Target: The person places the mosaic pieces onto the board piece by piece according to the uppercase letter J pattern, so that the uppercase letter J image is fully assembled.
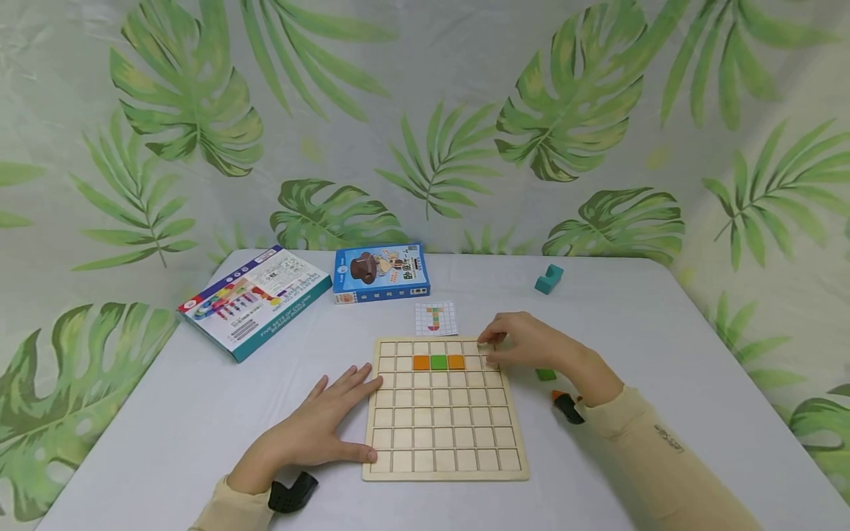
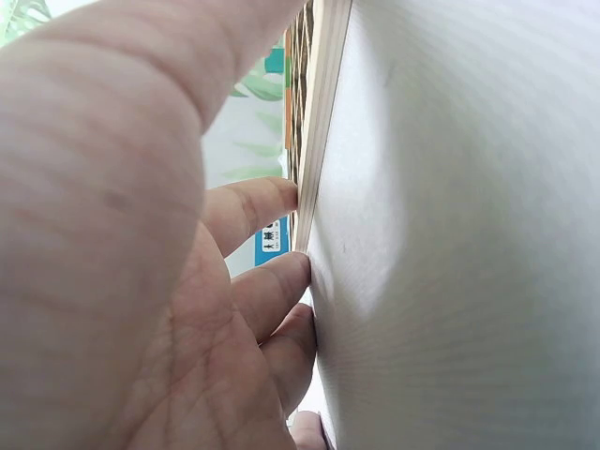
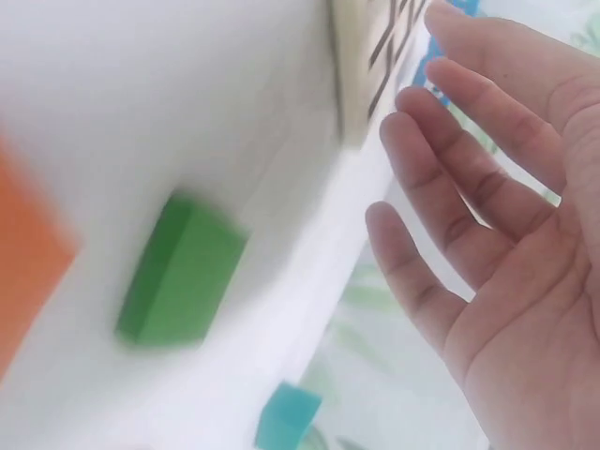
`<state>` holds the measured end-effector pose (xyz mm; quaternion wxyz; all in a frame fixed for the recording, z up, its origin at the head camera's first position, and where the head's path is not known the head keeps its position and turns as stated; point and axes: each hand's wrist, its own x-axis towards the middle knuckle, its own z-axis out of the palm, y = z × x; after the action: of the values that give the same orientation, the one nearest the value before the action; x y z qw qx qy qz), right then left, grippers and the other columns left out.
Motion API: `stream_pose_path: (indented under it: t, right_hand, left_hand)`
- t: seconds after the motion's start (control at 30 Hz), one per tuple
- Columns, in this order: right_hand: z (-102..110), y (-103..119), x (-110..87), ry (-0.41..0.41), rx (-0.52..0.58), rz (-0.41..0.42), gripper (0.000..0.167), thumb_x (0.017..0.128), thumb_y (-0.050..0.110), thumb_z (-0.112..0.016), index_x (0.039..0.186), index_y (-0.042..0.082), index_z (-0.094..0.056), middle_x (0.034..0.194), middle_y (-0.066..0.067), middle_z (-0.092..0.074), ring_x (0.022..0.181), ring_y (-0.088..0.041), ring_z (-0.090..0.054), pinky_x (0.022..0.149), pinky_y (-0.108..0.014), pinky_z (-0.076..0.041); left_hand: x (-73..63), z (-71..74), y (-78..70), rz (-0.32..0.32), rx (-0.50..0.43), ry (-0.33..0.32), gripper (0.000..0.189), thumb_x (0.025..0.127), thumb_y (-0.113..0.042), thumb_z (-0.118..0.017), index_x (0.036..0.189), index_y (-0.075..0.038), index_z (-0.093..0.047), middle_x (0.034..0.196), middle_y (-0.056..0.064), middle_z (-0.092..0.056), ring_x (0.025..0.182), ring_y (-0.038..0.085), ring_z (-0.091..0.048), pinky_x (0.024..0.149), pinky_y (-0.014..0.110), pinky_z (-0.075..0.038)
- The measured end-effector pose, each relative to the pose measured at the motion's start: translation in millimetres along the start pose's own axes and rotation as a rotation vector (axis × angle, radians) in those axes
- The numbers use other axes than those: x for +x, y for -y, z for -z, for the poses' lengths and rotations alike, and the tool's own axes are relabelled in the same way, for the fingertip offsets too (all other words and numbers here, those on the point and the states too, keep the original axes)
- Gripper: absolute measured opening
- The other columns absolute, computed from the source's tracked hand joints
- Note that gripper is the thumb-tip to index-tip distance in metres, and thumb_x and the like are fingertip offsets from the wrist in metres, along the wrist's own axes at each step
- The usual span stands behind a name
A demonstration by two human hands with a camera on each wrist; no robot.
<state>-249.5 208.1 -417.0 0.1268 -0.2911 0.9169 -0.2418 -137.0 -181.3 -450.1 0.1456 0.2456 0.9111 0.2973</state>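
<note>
A wooden grid board [image 1: 432,439] lies on the table. In its second row from the far edge sit an orange tile [image 1: 421,362], a green tile [image 1: 439,362] and another orange tile [image 1: 456,362], side by side. My left hand [image 1: 319,424] rests with spread fingers against the board's left edge, its thumb near the front corner. Over the far right corner hovers my right hand [image 1: 531,339], fingers loosely bent; the right wrist view shows nothing in its grasp. Beneath the right forearm are a green block [image 3: 187,272] and an orange piece [image 3: 28,262], partly hidden in the head view.
Just beyond the board lies a pattern card [image 1: 436,318] with a coloured figure on a grid. A blue box [image 1: 381,273] and a white-and-teal box [image 1: 259,299] lie at the back left. A notched teal block [image 1: 549,279] sits at the back right.
</note>
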Motion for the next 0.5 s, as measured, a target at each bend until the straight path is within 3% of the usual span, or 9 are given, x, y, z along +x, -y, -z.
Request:
stream_pose_path:
  t: [0.3, 0.5]
  right_hand:
    - [13.3, -23.4, -28.3, -0.008, 0.023, -0.094, 0.034, 0.097, 0.022, -0.081, 0.126, 0.006, -0.077, 0.121, -0.007, -0.074, 0.116, -0.029, -0.068, 0.105, -0.054, -0.057]
    - [20.5, -36.9, -45.3, -0.019, 0.009, -0.131, 0.036, 0.096, 0.024, -0.082, 0.127, 0.006, -0.077, 0.124, -0.009, -0.075, 0.117, -0.030, -0.069, 0.101, -0.050, -0.059]
  left_hand:
    - [0.0, -0.2, 1.4, 0.003, 0.005, -0.001, 0.110, 0.080, -0.062, -0.088, 0.167, -0.016, -0.040, 0.180, 0.015, -0.023, 0.168, 0.044, -0.014, 0.129, 0.078, -0.002]
    - [0.6, -1.1, 2.3, 0.002, 0.006, 0.000, 0.110, 0.080, -0.063, -0.088, 0.167, -0.016, -0.039, 0.180, 0.014, -0.022, 0.168, 0.044, -0.014, 0.129, 0.078, -0.002]
